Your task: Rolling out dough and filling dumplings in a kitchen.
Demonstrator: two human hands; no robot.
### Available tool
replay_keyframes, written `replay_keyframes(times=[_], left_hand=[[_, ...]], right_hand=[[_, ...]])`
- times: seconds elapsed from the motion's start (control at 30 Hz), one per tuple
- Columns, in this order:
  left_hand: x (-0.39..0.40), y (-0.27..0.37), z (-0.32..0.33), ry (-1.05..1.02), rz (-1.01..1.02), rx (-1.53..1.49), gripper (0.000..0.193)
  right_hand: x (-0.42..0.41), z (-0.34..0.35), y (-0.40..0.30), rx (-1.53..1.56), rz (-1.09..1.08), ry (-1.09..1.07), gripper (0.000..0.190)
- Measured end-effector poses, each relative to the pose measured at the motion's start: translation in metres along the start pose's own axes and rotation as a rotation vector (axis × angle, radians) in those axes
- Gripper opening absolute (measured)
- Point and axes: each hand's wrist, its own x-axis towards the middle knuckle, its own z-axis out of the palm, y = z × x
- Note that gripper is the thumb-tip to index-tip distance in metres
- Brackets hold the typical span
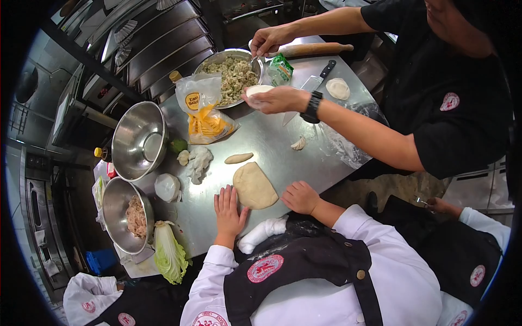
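My left hand (229,210) lies flat on the steel table (212,228), fingers apart, its thumb beside the left edge of a slab of dough (255,186). My right hand (300,197) rests on the table just right of the slab, fingers curled and holding nothing that I can see. Above the slab lies a thin dough strip (239,158). A garlic bulb piece (299,143) sits farther up and right. Across the table a co-worker's hand cups a dough round (259,90), while their other hand holds a utensil in a bowl of chopped filling (232,73).
At left stand an empty steel bowl (138,140), a bowl of minced meat (136,216) and a napa cabbage (169,252). A flour bag (208,118), a knife (314,81), a rolling pin (314,49) and another dough piece (337,89) lie beyond. Other people stand on both sides.
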Motion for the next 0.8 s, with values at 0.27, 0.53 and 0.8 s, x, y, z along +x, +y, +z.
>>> replay_keyframes(times=[0.27,0.53,0.8], left_hand=[[0.005,0.001,-0.004,-0.028,0.006,-0.014,0.075],[0.005,0.001,-0.007,-0.012,0.008,-0.089,0.074],[0.005,0.001,-0.010,-0.029,0.003,-0.125,0.074]], right_hand=[[0.004,-0.003,0.003,0.028,0.003,0.020,0.018],[0.004,-0.006,0.001,-0.001,0.005,-0.013,0.018],[0.006,-0.005,0.001,-0.021,-0.006,-0.047,0.017]])
